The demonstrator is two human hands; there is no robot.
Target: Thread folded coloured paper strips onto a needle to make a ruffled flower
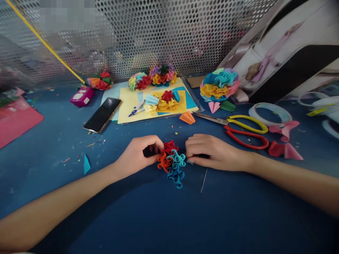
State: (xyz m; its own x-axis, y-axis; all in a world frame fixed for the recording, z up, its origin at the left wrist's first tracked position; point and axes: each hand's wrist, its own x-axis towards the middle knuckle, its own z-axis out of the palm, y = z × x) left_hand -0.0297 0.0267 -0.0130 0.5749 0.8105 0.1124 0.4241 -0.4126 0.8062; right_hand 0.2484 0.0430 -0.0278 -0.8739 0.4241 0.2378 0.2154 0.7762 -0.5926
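A cluster of curled paper pieces (172,160) in red, orange, light blue and darker blue is in front of me. My left hand (144,151) pinches its left side, at the red and orange curls, between thumb and fingers. On the other side my right hand (206,151) is closed, its fingertips just beside the light blue curls; whatever it may hold is hidden. A thin metal needle-like rod (203,180) shows below the right hand, and I cannot tell whether the hand touches it.
Scissors (227,121) with yellow and red handles lie beyond my right hand, near a tape roll (270,114). A phone (102,114), a purple box (82,96), stacked coloured paper (129,106) and a paper flower ball (219,84) lie toward the perforated metal panel (159,38).
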